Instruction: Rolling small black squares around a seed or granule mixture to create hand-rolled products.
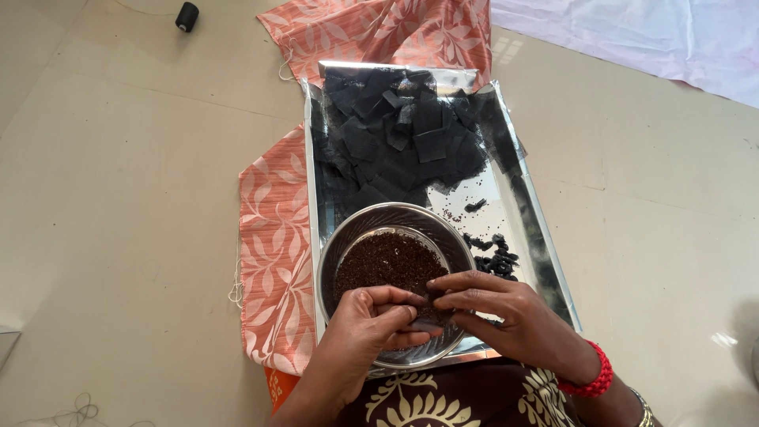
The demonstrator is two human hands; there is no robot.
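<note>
A round steel bowl (340, 245) holds dark brown seeds (387, 261) and sits at the near end of a shiny metal tray (545, 237). My left hand (364, 328) and my right hand (506, 312) meet over the bowl's near rim, fingers pinched together on a small black cloth piece (423, 323). A heap of black cloth squares (403, 138) fills the tray's far end. Several small black bundles (494, 257) lie on the tray to the right of the bowl.
Orange leaf-patterned cloth (273, 237) lies under the tray and beyond it. A black thread spool (186, 16) stands on the tiled floor at the far left. Pale cloth (632, 35) lies at the far right. Loose thread (75, 413) sits near left.
</note>
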